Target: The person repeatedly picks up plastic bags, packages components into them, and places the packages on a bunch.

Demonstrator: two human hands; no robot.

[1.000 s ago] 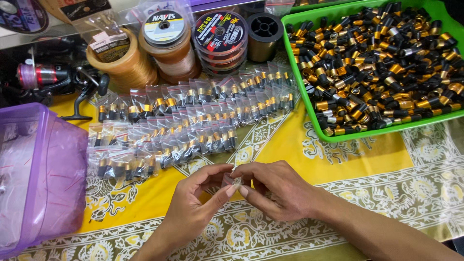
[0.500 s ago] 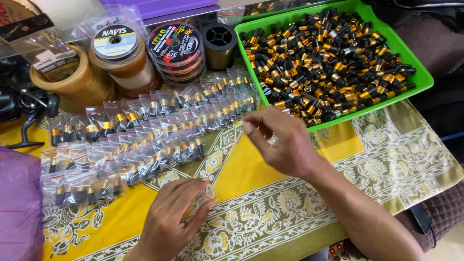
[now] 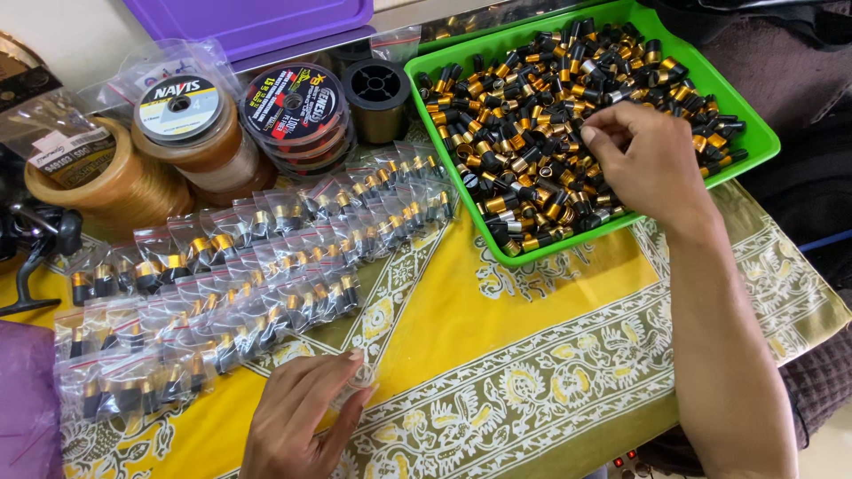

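Right hand [image 3: 652,164] has moved from cloth to green plastic tray [image 3: 745,133] at 1 o'clock, fingers curled over small black-and-gold metal cylinders [image 3: 532,133]; whether it has pinched one, cannot tell. Left hand [image 3: 306,412] at 7 o'clock now presses small clear plastic bag [image 3: 355,390] flat on yellow patterned cloth [image 3: 497,328] over tabletop, fingers loosely spread. Rows of filled glossy bags [image 3: 257,266] at 9 o'clock; round line spools [image 3: 297,111] behind.

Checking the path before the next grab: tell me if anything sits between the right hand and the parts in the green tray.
Nothing visible: the right hand is already over the tray, fingers down among the parts.
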